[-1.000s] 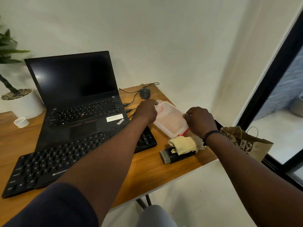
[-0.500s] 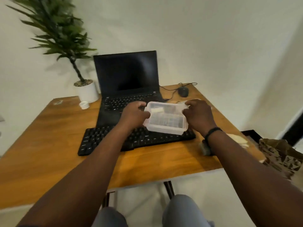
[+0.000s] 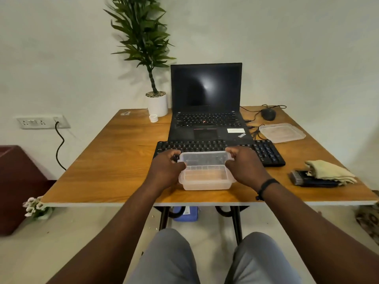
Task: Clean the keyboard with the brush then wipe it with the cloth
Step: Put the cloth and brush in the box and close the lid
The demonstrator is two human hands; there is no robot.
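Head view: left hand (image 3: 166,171) & right hand (image 3: 244,169) are gripping a clear plastic container (image 3: 206,174) at the table's (image 3: 114,160) front edge, overlapping the keyboard (image 3: 264,150); cloth (image 3: 330,171) is lying atop brush (image 3: 307,179), far right.

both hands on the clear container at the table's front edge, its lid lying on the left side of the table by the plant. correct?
Not quite. The lid lies on the right side of the table, near the mouse, not by the plant; the head view shows it. The rest holds: left hand and right hand grip the clear container.
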